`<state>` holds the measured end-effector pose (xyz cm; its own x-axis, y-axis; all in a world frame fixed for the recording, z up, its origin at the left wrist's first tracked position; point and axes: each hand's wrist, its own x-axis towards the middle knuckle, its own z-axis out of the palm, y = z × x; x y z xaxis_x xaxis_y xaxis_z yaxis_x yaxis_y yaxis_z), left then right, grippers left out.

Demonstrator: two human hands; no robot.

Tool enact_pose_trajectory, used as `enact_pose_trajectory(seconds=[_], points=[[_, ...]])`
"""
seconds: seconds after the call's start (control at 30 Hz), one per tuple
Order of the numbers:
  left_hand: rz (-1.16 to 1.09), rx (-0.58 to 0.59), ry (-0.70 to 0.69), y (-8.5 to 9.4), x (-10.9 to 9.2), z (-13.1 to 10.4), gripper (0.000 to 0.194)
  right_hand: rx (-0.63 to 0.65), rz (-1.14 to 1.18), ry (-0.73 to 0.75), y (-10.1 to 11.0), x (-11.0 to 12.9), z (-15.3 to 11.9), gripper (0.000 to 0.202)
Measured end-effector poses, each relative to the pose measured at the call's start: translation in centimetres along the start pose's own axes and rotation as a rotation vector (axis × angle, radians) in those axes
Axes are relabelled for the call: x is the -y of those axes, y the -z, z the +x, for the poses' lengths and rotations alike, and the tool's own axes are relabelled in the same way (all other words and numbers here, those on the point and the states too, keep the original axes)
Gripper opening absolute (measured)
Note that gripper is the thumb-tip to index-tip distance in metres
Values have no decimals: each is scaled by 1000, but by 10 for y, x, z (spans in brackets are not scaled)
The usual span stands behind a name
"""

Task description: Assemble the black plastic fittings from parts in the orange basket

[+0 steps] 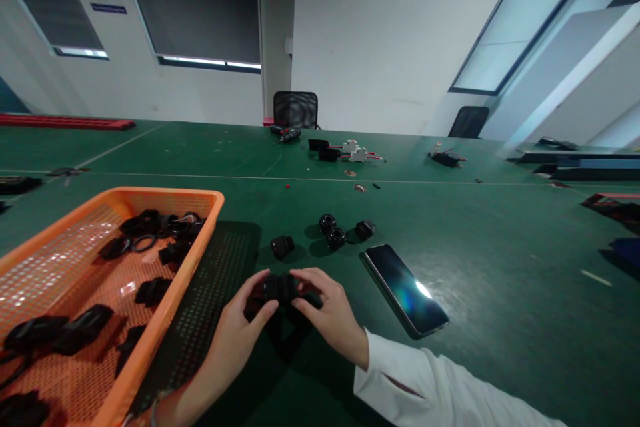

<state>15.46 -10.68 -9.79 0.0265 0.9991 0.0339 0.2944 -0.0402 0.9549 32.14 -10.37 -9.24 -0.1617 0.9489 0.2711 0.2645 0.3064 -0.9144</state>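
A black ribbed fitting (280, 288) is held just above the green table (480, 247), between my two hands. The thumb and fingers of my left hand (245, 317) close on its left end. My right hand (330, 310) pinches its right end. Beyond them a loose black fitting (283, 246) lies on the table. Two round black fittings touch or nearly touch a little to the right, the nearer one (335, 237) showing its opening. Another black fitting (365, 229) rests beside them.
An orange perforated basket (216, 213) with several black parts stands at the left. A phone (406, 288) lies right of my hands. Farther back are black-and-white parts with red wires (356, 152), a dark tool (290, 135) and a black part (447, 159).
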Motion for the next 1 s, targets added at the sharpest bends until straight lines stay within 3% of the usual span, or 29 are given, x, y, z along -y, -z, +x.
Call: enact_pose_trajectory(seconds=[1.0], points=[[-40,66,-110,0,5,18,39,-58,-57,67,-3,-5,6,37]])
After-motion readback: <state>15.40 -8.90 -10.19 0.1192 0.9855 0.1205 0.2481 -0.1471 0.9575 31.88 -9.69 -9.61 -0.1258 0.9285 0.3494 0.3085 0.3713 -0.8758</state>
